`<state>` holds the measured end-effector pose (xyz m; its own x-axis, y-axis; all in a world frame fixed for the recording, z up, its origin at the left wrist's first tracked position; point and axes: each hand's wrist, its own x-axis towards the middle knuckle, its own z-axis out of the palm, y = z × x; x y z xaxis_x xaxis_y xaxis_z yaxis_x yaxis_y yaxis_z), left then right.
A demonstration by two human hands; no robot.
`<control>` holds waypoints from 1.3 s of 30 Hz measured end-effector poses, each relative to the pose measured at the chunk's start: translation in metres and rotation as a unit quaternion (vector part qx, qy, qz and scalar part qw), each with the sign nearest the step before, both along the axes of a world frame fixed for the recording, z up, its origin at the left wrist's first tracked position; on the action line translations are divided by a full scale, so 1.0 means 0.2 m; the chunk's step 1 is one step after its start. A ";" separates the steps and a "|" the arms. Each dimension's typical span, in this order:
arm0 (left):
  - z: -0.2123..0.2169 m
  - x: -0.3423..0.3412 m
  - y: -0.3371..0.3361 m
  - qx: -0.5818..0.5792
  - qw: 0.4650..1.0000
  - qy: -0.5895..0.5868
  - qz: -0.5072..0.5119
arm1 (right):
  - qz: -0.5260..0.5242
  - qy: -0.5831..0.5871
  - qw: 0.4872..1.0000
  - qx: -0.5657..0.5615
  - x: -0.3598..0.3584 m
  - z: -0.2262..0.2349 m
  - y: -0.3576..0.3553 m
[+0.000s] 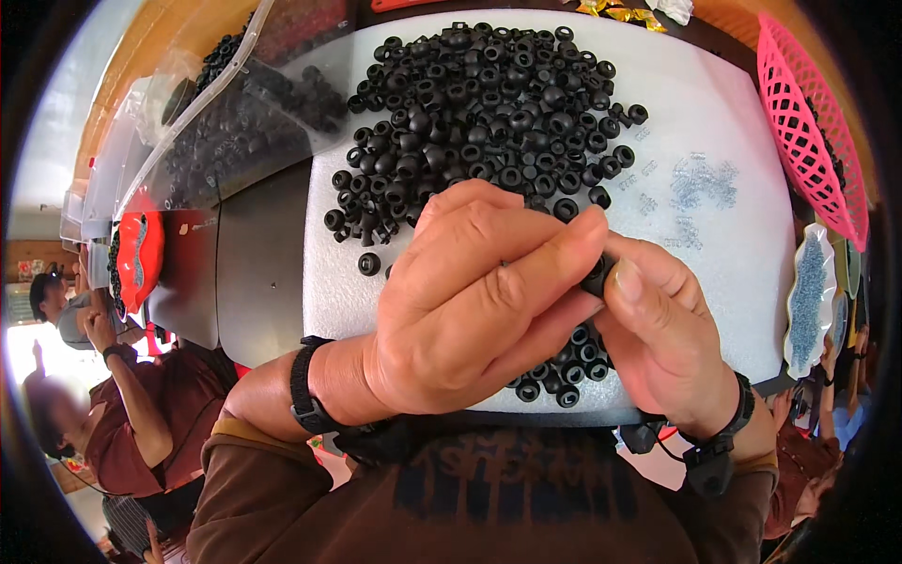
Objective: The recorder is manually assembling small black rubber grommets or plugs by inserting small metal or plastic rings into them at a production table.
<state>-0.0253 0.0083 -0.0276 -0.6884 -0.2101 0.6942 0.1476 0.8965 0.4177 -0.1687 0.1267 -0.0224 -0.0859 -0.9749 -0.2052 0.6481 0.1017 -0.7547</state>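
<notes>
Both hands pinched one small black ring over white foam pad.
Left hand (pixel 470 301) and right hand (pixel 662 343) fingertips were clamped together on the black ring (pixel 598 275); beneath lay the foam pad (pixel 723 273), ring pile (pixel 489 103) beyond, clear small parts (pixel 700 183) and pink basket (pixel 808 132) to the right.

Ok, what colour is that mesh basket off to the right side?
Bright pink. The basket shows in the head view, beside the white foam pad.

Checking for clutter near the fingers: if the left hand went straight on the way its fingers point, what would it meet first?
The left hand points rightward, so it would first meet the small black ring and the right hand pinching it. They appear to be touching already, though depth is unclear.
</notes>
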 end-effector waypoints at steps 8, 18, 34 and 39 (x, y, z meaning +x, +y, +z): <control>0.00 0.01 0.01 -0.048 0.998 -0.023 0.012 | -0.002 0.034 0.999 -0.010 0.00 0.00 0.00; 0.04 0.02 0.04 -0.065 0.995 -0.032 0.066 | 0.060 0.038 0.997 -0.035 -0.02 0.02 -0.01; 0.05 0.00 0.03 -0.051 0.996 -0.059 0.052 | 0.047 0.080 0.995 -0.025 -0.04 0.03 -0.03; 0.06 -0.02 0.03 -0.079 0.994 -0.016 0.075 | 0.023 0.090 0.995 -0.026 -0.03 0.03 -0.01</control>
